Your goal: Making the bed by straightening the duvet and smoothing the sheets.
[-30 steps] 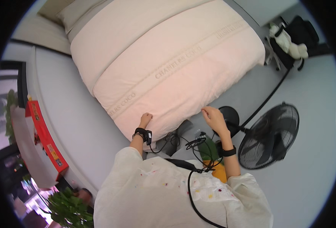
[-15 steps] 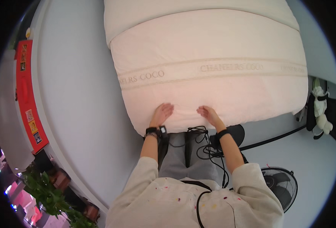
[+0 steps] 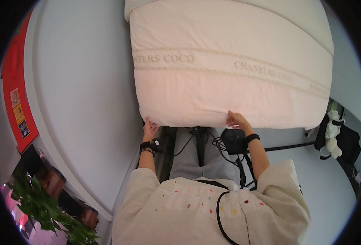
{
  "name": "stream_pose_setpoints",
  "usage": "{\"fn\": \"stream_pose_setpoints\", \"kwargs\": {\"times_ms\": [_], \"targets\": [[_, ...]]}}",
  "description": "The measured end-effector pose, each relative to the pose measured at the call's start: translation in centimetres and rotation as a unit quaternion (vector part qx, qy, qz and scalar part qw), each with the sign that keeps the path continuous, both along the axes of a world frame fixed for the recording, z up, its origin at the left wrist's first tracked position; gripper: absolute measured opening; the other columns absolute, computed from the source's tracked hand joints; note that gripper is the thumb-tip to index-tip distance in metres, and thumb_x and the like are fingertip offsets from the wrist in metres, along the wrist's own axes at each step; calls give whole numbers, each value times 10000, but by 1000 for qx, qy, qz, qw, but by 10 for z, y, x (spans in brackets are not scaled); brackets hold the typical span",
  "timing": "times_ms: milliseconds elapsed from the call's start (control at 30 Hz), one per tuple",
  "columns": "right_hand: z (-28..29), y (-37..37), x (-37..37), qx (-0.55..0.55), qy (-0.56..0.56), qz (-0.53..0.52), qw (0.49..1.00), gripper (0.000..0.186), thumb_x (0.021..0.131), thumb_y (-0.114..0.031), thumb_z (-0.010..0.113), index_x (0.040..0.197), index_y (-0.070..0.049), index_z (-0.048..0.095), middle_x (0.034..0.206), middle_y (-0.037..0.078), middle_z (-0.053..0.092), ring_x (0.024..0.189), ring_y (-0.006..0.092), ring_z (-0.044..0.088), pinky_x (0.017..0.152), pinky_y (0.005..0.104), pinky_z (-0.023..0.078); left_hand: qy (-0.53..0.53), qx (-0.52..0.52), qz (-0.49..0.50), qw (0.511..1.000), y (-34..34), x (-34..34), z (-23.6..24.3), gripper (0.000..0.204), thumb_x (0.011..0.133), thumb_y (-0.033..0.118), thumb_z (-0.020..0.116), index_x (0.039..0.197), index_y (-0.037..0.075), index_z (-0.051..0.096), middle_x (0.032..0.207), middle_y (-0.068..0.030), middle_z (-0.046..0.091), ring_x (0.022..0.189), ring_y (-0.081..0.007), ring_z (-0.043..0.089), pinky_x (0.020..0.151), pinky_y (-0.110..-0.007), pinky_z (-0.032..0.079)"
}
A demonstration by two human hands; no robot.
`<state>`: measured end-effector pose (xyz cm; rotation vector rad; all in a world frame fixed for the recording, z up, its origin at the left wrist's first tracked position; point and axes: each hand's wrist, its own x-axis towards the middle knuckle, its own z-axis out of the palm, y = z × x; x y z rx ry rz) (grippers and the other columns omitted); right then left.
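Note:
A pale pink quilt (image 3: 225,94) with an embroidered band covers the bed in front of me. My left hand (image 3: 150,127) is open at the quilt's lower left corner, its fingers extended and touching the edge. My right hand (image 3: 235,120) rests at the lower edge further right, fingers loosely bent and apart against a small crease. Dark bands circle both wrists. Black cables (image 3: 218,143) hang below the bed edge around my legs.
A white wall ledge (image 3: 70,94) runs along the left, with a red panel (image 3: 25,134) and leafy plant (image 3: 41,204) beyond. At the right stand a black chair (image 3: 348,143) and white plush toy (image 3: 333,145). A black pole (image 3: 286,147) crosses the pale floor.
My view has squared up to the bed's end. My left hand has moved left to the quilt's corner, and my right hand has shifted rightward along the edge.

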<state>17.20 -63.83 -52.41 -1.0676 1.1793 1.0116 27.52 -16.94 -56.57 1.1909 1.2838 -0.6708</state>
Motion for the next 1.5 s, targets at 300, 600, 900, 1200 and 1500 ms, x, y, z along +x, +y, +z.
{"fn": "stream_pose_setpoints", "kwargs": {"times_ms": [300,600,900,1200,1500], "targets": [[-77,14,-99,-163,-23,-300,940,216,803,-201,667,717,-19,588,602,50,578,445,75,447,364,201,312,-46,82,-62,994,-20,0,-23,189,899,206,548,845,30,504,666,-29,468,603,-127,470,597,-244,469],[-56,37,-110,-186,-38,-269,944,251,813,-194,646,688,13,576,558,44,535,400,79,398,362,210,281,-147,271,-98,946,7,-22,-25,194,891,201,551,843,16,521,691,-28,532,576,-106,480,551,-230,444],[-77,79,-112,-100,38,-206,973,309,742,-265,701,899,-21,594,735,71,607,607,145,561,507,281,403,88,32,-77,993,35,-40,-28,243,868,286,538,929,51,545,829,-55,592,765,-187,578,711,-348,486],[-113,112,-125,-189,5,-364,912,100,752,-38,613,788,45,571,611,87,575,481,132,492,411,263,340,94,-104,-87,986,-96,-68,-38,211,922,196,467,1060,36,480,997,-87,569,928,-202,560,838,-340,465],[-72,121,-99,-247,53,-313,916,203,795,-162,541,878,5,621,679,114,606,535,187,564,458,314,402,109,22,-94,989,-96,-89,-19,171,892,147,464,984,12,511,881,-112,619,738,-200,605,693,-350,531]]}}
